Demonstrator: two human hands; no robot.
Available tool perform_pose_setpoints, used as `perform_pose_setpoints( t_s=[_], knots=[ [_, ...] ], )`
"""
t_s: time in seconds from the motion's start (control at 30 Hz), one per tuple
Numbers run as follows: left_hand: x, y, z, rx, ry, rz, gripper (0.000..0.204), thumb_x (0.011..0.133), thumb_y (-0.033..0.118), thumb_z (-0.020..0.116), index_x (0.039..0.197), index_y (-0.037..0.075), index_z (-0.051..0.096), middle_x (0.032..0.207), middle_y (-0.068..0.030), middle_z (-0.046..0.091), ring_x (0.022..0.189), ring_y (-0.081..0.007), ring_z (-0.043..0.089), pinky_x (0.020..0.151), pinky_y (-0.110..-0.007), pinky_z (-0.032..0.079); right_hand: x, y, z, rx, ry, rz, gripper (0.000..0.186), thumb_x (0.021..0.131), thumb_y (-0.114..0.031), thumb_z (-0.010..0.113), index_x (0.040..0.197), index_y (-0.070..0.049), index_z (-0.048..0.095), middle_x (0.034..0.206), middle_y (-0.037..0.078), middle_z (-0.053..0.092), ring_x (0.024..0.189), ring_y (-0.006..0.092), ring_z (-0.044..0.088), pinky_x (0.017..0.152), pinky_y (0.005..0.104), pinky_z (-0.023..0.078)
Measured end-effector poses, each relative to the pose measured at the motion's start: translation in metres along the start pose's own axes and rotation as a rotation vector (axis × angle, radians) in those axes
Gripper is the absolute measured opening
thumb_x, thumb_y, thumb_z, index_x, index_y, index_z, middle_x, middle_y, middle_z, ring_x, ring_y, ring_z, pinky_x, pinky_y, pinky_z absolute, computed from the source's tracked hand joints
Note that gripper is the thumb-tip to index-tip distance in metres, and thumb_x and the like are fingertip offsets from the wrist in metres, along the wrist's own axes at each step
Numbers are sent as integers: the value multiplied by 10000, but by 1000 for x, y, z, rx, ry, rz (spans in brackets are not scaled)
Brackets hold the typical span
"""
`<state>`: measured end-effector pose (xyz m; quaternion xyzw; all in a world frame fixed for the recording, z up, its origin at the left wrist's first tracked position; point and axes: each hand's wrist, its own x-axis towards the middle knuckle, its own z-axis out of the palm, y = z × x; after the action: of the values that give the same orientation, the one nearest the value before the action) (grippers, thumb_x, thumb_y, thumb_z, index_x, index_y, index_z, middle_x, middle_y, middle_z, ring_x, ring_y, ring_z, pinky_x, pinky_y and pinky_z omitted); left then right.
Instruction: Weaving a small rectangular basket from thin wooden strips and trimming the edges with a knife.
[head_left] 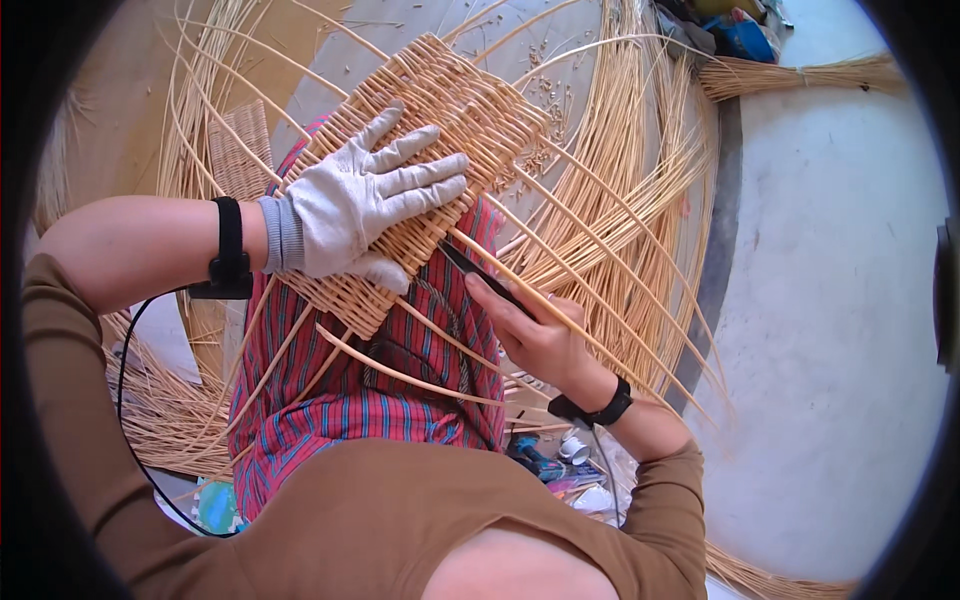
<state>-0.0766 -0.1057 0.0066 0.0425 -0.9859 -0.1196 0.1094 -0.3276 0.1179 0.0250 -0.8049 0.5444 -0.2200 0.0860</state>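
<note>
A square woven wicker panel [470, 105] rests on my lap, with long loose rods sticking out past its sides. My left hand [370, 195], in a whitish work glove, lies flat on the panel with its fingers spread. Just beyond the panel's lower right edge, my right hand [540, 335] is bare and closed around a slim black pointed tool [462, 260]. The tool's tip meets the panel's edge, close to where a rod [520, 287] comes out. That rod runs back over my right hand. I cannot make out the tool's exact kind.
Bundles of long pale rods [625, 120] lie to the right, with more rods [165, 420] at lower left. A smaller woven piece [240, 150] is at the left. Short cut bits [540, 155] litter the floor. Another tied bundle [800, 77] lies far right. Cables trail from both wristbands.
</note>
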Motion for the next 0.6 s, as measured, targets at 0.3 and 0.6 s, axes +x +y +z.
perform_pose_setpoints(
  t_s=[0.3,0.6],
  knots=[
    [2,3,5,5,8,-18,1247,728,847,651,1693,128,323,1755,-123,323,1634,-401,236,1341,-614,88,-1,-16,-1,401,30,258,645,888,70,731,1487,-165,674,868,81,634,686,193,618,617,324,542],
    [1,4,1,48,15,-33,1229,735,841,661,1690,139,335,1750,-109,335,1640,-387,222,1345,-599,102,6,-19,0,268,10,222,585,923,2,731,1480,-168,676,893,88,665,730,206,658,646,350,558]
  ],
)
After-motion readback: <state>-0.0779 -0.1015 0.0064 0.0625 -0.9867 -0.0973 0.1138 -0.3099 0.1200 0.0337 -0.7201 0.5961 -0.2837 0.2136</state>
